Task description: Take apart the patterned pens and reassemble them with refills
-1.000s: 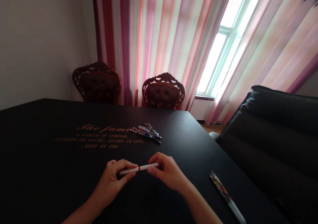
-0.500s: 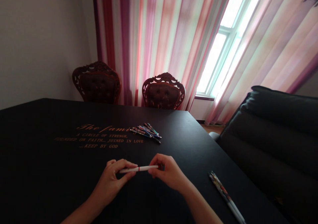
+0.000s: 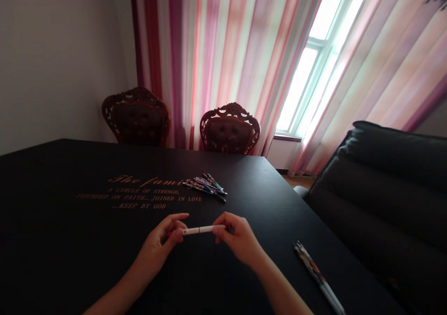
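Observation:
Between my two hands, a slim white pen point(image 3: 199, 230) with a thin red ring near its middle is held nearly level above the dark table. My left hand point(image 3: 166, 233) pinches its left end, where a bit of red shows by the fingers; the index finger stretches out above it. At the other end, my right hand point(image 3: 233, 233) is closed on the pen with thumb and fingers, hiding its tip. Beyond the hands lies a loose pile of several patterned pens point(image 3: 206, 184).
The black table point(image 3: 77, 245) bears gold lettering at the left. Near its right edge lie a few pens point(image 3: 317, 275) side by side. Two carved chairs point(image 3: 139, 117) stand behind the table, and a black leather seat point(image 3: 391, 189) is at the right.
The pen has risen slightly and shifted right. My left hand has slid to the pen's left end, uncovering more of the barrel, and its index finger has lifted off.

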Demonstrator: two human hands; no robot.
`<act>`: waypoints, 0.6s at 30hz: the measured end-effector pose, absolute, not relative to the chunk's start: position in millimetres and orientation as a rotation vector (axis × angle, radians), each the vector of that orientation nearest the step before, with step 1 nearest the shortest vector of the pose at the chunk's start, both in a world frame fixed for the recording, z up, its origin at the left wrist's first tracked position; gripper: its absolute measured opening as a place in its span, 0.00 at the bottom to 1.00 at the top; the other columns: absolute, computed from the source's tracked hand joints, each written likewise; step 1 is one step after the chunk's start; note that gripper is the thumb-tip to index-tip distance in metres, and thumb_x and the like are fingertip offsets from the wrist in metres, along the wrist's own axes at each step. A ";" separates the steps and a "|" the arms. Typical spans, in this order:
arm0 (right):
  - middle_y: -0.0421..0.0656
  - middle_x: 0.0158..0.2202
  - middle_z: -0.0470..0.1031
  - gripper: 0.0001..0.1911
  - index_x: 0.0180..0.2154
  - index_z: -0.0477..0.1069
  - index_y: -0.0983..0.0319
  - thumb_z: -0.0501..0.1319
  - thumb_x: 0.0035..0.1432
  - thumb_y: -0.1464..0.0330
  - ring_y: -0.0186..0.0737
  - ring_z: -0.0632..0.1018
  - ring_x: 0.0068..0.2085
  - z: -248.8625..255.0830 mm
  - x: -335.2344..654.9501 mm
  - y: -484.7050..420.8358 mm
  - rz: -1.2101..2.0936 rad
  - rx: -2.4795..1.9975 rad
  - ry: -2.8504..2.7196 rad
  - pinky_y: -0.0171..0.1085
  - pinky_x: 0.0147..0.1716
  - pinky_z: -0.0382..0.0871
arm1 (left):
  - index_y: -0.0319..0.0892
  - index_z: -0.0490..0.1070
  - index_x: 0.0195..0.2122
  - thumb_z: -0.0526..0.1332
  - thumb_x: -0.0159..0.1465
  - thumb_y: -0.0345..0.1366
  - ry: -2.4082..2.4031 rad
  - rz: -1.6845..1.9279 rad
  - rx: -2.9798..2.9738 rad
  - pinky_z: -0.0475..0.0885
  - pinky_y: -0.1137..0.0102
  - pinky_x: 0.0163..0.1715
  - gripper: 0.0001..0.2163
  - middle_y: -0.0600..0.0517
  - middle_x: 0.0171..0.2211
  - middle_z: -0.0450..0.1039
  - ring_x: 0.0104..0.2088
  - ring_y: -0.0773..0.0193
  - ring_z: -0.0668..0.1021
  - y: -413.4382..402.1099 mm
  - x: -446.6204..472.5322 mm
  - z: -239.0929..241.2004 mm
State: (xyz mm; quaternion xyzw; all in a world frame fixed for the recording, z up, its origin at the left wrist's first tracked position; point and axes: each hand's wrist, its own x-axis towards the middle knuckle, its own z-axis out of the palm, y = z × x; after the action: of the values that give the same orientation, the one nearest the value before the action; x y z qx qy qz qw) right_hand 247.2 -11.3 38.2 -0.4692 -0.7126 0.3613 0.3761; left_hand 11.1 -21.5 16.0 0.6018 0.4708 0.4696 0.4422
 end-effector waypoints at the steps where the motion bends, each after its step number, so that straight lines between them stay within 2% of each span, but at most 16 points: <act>1: 0.38 0.22 0.76 0.09 0.33 0.75 0.62 0.62 0.59 0.63 0.33 0.71 0.25 38.5 248.2 -10.7 0.910 -1.191 -1.797 0.31 0.26 0.60 | 0.45 0.75 0.50 0.55 0.65 0.54 1.109 1.163 1.377 0.66 0.65 0.40 0.22 0.51 0.32 0.77 0.35 0.57 0.74 -19.7 10.6 15.3; 4: 0.39 0.23 0.76 0.10 0.33 0.75 0.63 0.62 0.59 0.62 0.34 0.71 0.26 38.9 250.4 -9.4 0.895 -1.180 -1.744 0.32 0.27 0.60 | 0.40 0.76 0.50 0.48 0.69 0.54 0.918 1.102 1.093 0.66 0.66 0.36 0.26 0.49 0.29 0.76 0.30 0.61 0.72 -15.7 9.4 13.8; 8: 0.38 0.22 0.76 0.09 0.33 0.75 0.63 0.62 0.59 0.63 0.33 0.70 0.25 39.3 249.5 -10.0 0.899 -1.197 -1.741 0.32 0.27 0.60 | 0.40 0.75 0.52 0.56 0.67 0.50 0.807 1.081 1.020 0.66 0.67 0.37 0.22 0.48 0.33 0.77 0.31 0.62 0.71 -16.0 9.6 14.0; 11: 0.38 0.22 0.76 0.08 0.32 0.75 0.62 0.63 0.58 0.64 0.33 0.70 0.25 39.6 247.9 -11.0 0.898 -1.198 -1.745 0.32 0.27 0.60 | 0.40 0.76 0.51 0.63 0.63 0.45 0.837 1.089 1.056 0.65 0.68 0.39 0.19 0.48 0.34 0.78 0.33 0.63 0.72 -17.6 9.3 14.0; 18: 0.37 0.26 0.74 0.04 0.32 0.75 0.62 0.67 0.51 0.70 0.34 0.71 0.28 38.8 246.7 -12.0 0.828 -1.160 -1.740 0.32 0.30 0.62 | 0.41 0.78 0.48 0.65 0.62 0.43 0.832 1.093 0.945 0.67 0.71 0.40 0.16 0.49 0.34 0.79 0.34 0.65 0.73 -16.4 7.1 10.1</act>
State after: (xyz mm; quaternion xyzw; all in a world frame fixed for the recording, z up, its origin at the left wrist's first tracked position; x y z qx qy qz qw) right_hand 246.7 -12.0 38.8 -0.4652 -0.6979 0.3323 0.4313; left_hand 7.1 -16.4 10.1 0.4196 0.3694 0.4855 0.6722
